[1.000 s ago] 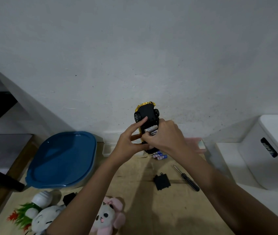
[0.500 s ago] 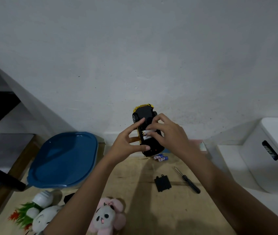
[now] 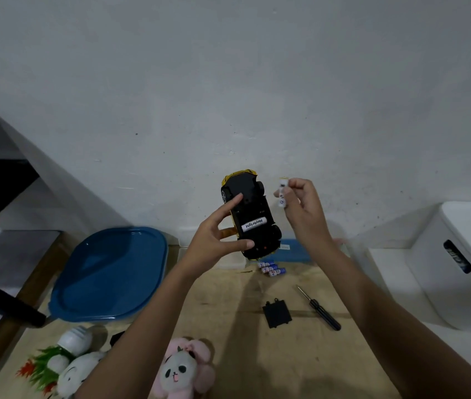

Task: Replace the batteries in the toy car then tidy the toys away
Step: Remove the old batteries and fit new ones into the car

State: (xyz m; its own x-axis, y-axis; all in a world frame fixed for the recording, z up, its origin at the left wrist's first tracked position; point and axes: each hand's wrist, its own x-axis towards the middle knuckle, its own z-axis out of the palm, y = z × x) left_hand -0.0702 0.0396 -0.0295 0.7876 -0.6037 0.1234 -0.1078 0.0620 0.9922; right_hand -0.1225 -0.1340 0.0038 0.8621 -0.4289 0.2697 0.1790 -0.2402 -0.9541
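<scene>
Lower edge: panda plush (image 3: 175, 370) on bare wooden worktop (image 3: 300, 364). Mid right: black battery cover (image 3: 276, 313) near screwdriver (image 3: 319, 308), not touching. Further up: blue batteries (image 3: 271, 268) lying on worktop. Centre: left grip (image 3: 211, 240) clasping toy car (image 3: 250, 203), underside up, raised off worktop; "Heybright" legible on fitted cell (image 3: 253, 224). Right grip (image 3: 304, 205) pinching white battery (image 3: 282, 192), now withdrawn right of the car, off the underside touched half a second earlier. Behind: white wall (image 3: 228, 82).
</scene>
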